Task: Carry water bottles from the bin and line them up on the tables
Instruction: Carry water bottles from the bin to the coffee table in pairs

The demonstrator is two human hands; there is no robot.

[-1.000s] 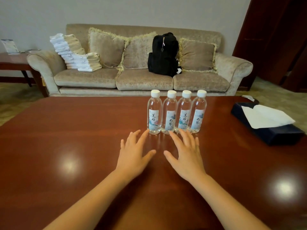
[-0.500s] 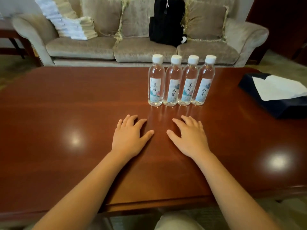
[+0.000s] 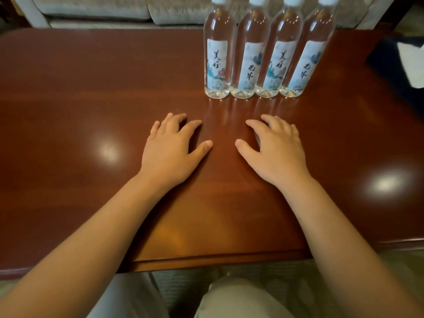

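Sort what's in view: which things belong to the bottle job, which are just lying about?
Job: row of four water bottles, upright; wooden table under them; left hand and right hand, empty.
Lying about: dark tissue box at the table's right edge; sofa behind.

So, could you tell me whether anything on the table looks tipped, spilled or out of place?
Nothing stands out. The four water bottles stand upright, side by side in an even row on the table, with no spill visible. The left hand and right hand lie open, short of the bottles.
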